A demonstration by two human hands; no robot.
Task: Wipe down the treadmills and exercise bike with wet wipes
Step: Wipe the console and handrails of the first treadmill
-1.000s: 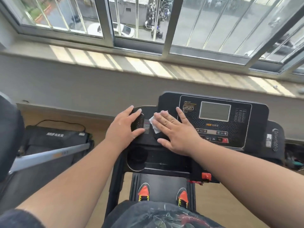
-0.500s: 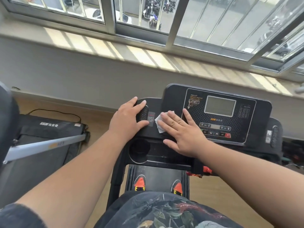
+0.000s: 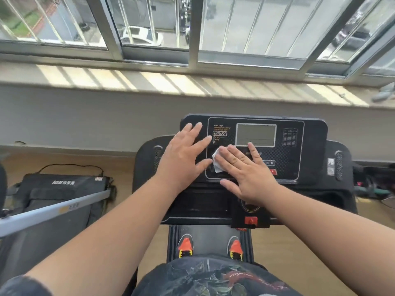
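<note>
**Both hands flat on the treadmill console, wipe under the right palm**

The person stands on the belt of a black treadmill, orange-toed shoes side by side below the console. The right hand lies spread, fingers straight, on the lower left part of the console panel, pressing a white wet wipe against it. Only the wipe's left edge shows, poking out from under the index finger; the rest is covered by the palm. The fingertips reach the bottom edge of the grey display screen, and the thumb points toward the console's near edge.

The left hand is also open, fingers straight and splayed, resting at the console's left edge with the fingertips near its top left corner. It holds nothing. Its thumb points toward the wipe and ends just beside it; whether they touch cannot be told.

A red button peeks out just right of the right hand, and a red safety key sits on the console's near edge.

To the left, on the wooden floor, stands a second black machine with a grey rail crossing it. A sunlit windowsill and barred window run across the top.
</note>
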